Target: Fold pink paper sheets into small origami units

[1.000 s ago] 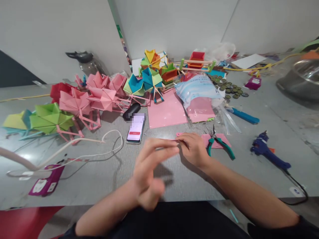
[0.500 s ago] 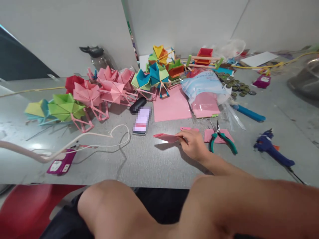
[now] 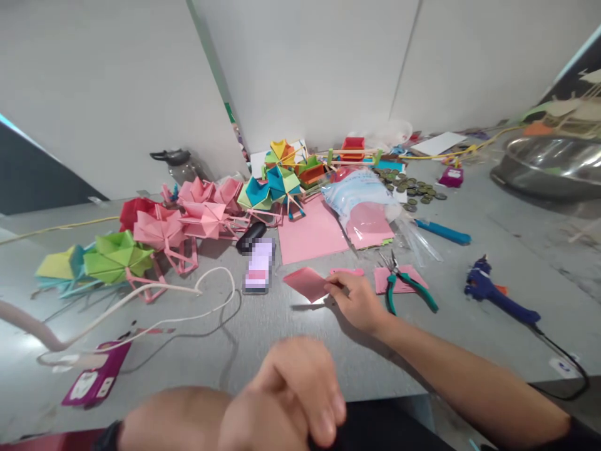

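Right hand (image 3: 354, 302) lay on the grey table (image 3: 291, 338) and pinched one edge of a small folded pink paper piece (image 3: 307, 283), with the fingers curled around it. That paper was tipped up a little, and its far corner pointed toward the phone with a blurred screen (image 3: 258, 274), which lay just beside it. Left hand (image 3: 291, 398) was very close to the camera at the bottom edge, loosely curled and holding nothing (it looked soft and out of focus, and its wrist was cut off by the edge).

Green-handled pliers (image 3: 407, 283) lay just to the right of the right hand, on top of a small pink paper scrap (image 3: 399, 280). A big flat pink paper sheet (image 3: 312, 230) lay behind them, with a clear plastic bag of pink paper (image 3: 369, 210) partly covering it.

Farther right, a blue glue gun (image 3: 498, 294) lay with its black cord running off the table edge. A row of folded paper shapes in pink, green and red (image 3: 154, 235) sat on the left, and a white cord (image 3: 178, 300) looped in front of them. Small dark round things (image 3: 413, 188) sat far back, too small to make out. A shiny metal bowl (image 3: 549, 163) was cut off at the right edge.
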The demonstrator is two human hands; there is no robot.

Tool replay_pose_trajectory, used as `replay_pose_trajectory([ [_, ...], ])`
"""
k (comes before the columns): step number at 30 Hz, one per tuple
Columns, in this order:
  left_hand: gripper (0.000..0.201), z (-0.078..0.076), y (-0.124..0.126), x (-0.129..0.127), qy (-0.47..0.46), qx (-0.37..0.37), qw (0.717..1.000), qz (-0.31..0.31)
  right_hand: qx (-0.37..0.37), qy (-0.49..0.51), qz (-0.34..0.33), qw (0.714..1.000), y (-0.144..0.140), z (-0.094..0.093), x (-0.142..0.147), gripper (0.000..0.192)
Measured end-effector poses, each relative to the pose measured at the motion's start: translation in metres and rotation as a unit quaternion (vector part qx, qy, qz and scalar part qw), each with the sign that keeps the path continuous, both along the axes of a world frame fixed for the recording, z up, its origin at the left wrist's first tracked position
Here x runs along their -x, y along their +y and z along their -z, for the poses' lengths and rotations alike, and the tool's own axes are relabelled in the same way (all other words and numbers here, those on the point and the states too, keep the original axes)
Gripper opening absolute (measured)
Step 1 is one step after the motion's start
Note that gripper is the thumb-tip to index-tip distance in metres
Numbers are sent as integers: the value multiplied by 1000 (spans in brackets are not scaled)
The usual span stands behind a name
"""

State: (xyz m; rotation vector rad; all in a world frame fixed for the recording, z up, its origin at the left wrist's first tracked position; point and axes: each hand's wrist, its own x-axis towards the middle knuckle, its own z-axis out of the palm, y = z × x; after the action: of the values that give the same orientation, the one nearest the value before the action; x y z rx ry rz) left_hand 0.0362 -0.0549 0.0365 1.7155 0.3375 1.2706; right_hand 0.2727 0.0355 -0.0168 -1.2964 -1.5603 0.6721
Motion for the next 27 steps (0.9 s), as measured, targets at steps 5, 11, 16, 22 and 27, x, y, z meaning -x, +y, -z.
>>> replay_pose_trajectory([
  [5, 63, 12, 88, -27, -43, 118, 982, -140, 122, 200, 21, 972, 1, -5, 4, 24],
  [11, 55, 47, 118, -28, 50, 322, 938, -115, 174, 284, -4, 943, -3, 2, 17, 42],
  [16, 45, 45, 124, -26, 37, 357, 929, -95, 161, 192, -31, 968, -9, 9, 22, 32],
  [22, 48, 47, 121, -23, 36, 377, 926, 0, 142, 158, -117, 970, -19, 8, 25, 46],
  [27, 42, 48, 118, -24, 46, 358, 931, -54, 121, 138, -75, 980, -19, 3, 22, 36],
])
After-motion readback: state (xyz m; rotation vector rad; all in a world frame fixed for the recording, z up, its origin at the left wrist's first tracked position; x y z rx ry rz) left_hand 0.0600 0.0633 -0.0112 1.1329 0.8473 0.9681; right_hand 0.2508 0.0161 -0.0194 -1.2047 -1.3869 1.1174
